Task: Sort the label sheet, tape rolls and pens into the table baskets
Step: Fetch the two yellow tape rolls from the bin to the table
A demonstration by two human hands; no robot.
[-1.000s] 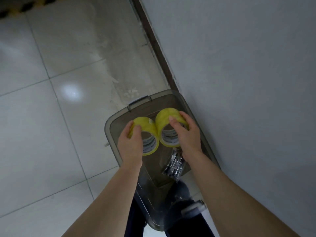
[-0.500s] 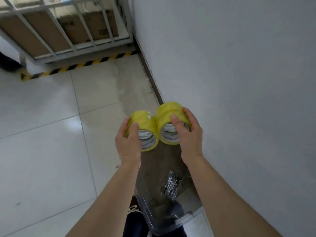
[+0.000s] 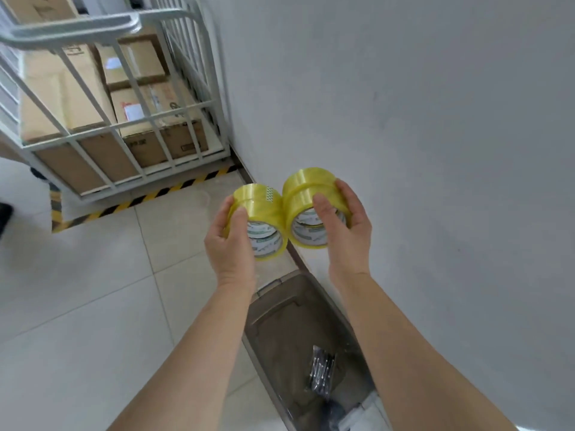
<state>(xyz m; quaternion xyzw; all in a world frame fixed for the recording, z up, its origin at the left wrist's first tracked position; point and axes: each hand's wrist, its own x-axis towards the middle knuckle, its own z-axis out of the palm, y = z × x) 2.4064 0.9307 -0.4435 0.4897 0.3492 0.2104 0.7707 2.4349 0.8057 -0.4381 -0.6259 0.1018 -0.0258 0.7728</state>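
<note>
Tape step: left hand (image 3: pixel 231 241) and right hand (image 3: pixel 345 231) each grip yellow rolls (image 3: pixel 264 225), touching, above the bin (image 3: pixel 298 309) at 6 o'clock; next, find baskets.

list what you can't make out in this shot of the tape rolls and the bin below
- Print inside the tape rolls: head view, too small and partly behind the thumbs of the left hand and right hand.
- Bundle in the grey bin: blurred; possibly pens.
- Bin's near end: cut off by the bottom edge.
- Table baskets and label sheet: not in view.
</note>
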